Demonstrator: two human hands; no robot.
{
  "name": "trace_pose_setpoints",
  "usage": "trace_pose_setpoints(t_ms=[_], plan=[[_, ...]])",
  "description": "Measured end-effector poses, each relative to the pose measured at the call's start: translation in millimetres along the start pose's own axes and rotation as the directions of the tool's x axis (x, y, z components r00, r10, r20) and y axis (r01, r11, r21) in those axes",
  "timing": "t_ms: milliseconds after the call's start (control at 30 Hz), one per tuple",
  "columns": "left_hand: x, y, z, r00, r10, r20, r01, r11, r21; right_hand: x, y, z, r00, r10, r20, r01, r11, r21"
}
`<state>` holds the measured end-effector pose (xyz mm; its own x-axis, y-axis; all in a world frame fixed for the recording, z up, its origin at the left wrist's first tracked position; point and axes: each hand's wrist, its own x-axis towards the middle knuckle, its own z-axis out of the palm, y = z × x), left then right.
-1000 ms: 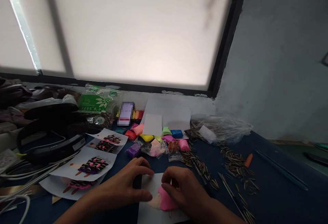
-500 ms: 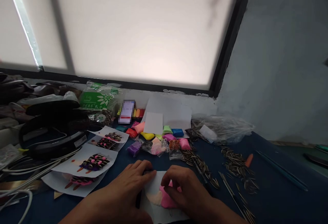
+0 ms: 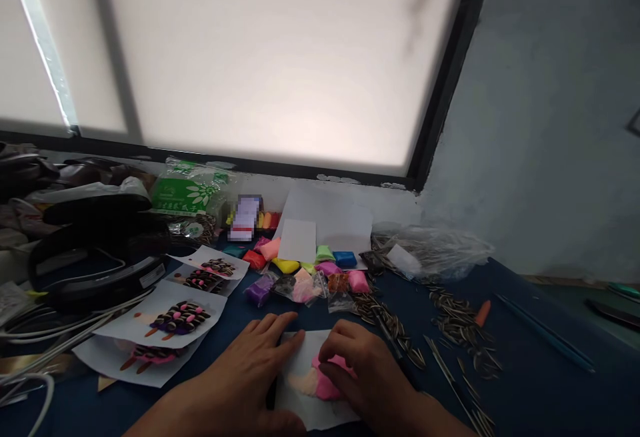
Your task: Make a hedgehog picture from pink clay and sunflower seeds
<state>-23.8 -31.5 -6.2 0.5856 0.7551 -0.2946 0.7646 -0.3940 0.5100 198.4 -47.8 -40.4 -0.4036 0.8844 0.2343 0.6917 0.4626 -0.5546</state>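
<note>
A sheet of white paper point(image 3: 295, 407) lies in front of me, bearing a flattened piece of pink modelling clay point(image 3: 327, 384) joined to a cream-coloured clay piece point(image 3: 304, 382). My left hand point(image 3: 250, 364) rests on the paper's left edge with its fingers stretched out and thumb apart, holding it down. Over the pink clay, my right hand point(image 3: 367, 370) is curled, thumb and fingertips bent together in a pinch at its surface. That hand covers the clay's right side.
Finished seed-and-clay pictures point(image 3: 183, 317) lie at left beside white cables point(image 3: 95, 320). Bagged coloured clay point(image 3: 260, 288) sits behind my hands, near a phone point(image 3: 245, 217). Sunflower seeds point(image 3: 457, 317), tweezers point(image 3: 453, 374) and a blue stick-like tool point(image 3: 545, 334) are at right.
My right fingers have shifted slightly over the pink clay, still curled in. The left hand stays on the paper. The whole view has moved a little.
</note>
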Motion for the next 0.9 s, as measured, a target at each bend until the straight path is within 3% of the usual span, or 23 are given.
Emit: trace_pose_setpoints(t_ms=[300, 900], plan=[[-3.5, 10.4, -7.1, 0.999, -0.011, 0.037, 0.005, 0.987, 0.160, -1.5, -1.9, 2.9, 1.000, -0.016, 0.012, 0.016, 0.999, -0.029], [-4.5, 12.7, -7.8, 1.000, -0.008, 0.027, 0.003, 0.985, 0.174, -2.2, 5.5, 15.4, 0.995, -0.099, -0.011, 0.100, 0.995, 0.007]])
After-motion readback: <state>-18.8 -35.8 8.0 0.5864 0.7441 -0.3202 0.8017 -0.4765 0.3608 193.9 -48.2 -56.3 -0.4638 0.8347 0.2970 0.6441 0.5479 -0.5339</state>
